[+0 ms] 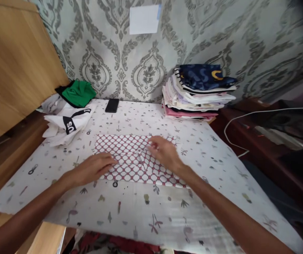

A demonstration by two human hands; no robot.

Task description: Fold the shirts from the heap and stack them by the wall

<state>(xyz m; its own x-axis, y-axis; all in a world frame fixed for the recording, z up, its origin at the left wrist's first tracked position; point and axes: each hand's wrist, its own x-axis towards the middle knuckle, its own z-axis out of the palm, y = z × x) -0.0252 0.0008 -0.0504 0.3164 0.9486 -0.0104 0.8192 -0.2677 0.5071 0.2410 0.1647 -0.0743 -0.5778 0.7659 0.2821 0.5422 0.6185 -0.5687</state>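
A folded white garment [125,173] with a red and grey lattice pattern lies flat in the middle of the covered table. It forms a long band with a layer turned over along its middle, and its exact kind does not show. My left hand [98,165] rests on its left part, the fingers stretched along the fold and the thumb below them. Over the right part is my right hand [164,150], fingers half curled with a gap to the thumb. Some slight creases show in the cloth between the two hands.
A tall stack of folded clothes [199,95] stands at the back right. White and black garments [64,123] and a green one [80,92] lie at the left, beside a wooden panel [16,60]. A black phone [112,105] lies near the wall. A white cable [249,114] hangs at right.
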